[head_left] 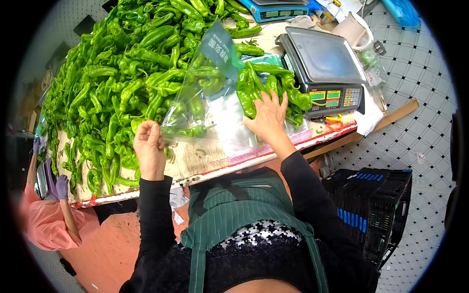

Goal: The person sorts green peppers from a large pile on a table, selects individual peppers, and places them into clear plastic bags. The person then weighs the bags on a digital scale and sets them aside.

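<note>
My left hand (pixel 150 149) is closed in a pinch on the edge of a clear plastic bag (pixel 224 115), which slants up from the table with a dark printed patch at its top. My right hand (pixel 268 116) reaches over a bunch of long green peppers (pixel 245 93) beside the bag, its fingers bent around them and its thumb on the left side. Some peppers show through the film. To the left, a large heap of green peppers (pixel 112 93) covers much of the wooden table (pixel 205 161).
A dark weighing scale (pixel 323 56) with a metal pan stands right of the peppers. A blue scale (pixel 276 10) and a white pitcher (pixel 352 31) are farther back. Black crates (pixel 373 205) stand on the floor at right. A co-worker's gloved hand (pixel 62 187) is by the left table edge.
</note>
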{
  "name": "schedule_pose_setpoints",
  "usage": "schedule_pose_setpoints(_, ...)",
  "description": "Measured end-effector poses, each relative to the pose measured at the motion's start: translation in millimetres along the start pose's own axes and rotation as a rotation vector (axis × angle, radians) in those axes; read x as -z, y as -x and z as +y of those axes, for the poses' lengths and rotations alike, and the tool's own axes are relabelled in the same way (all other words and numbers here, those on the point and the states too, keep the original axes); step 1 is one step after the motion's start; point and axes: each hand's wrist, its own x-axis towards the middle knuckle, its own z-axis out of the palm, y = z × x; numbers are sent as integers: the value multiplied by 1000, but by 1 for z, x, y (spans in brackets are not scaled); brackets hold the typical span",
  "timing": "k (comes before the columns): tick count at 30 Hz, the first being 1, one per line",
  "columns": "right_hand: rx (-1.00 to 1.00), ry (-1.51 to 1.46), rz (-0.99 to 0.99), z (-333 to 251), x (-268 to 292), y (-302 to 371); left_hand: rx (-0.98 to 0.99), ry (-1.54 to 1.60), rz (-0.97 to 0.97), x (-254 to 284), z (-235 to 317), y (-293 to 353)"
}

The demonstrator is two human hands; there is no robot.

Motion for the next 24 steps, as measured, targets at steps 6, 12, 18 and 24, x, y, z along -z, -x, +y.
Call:
schedule_pose_setpoints(6,6,-387,-10,43,-14,-2,-28,-383,186,48,-21,-1)
schedule_pose_setpoints(12,19,-302,-37,33,-16,-7,-432,-1160,343,36,-8,28)
schedule_pose_setpoints(18,23,-35,46,-6,-24,8,-789,-1533,-493,-22,9,43)
schedule_pose_setpoints(24,40,-79,11,4,-17,5,-1102,-1557,-640,-16,-12,6)
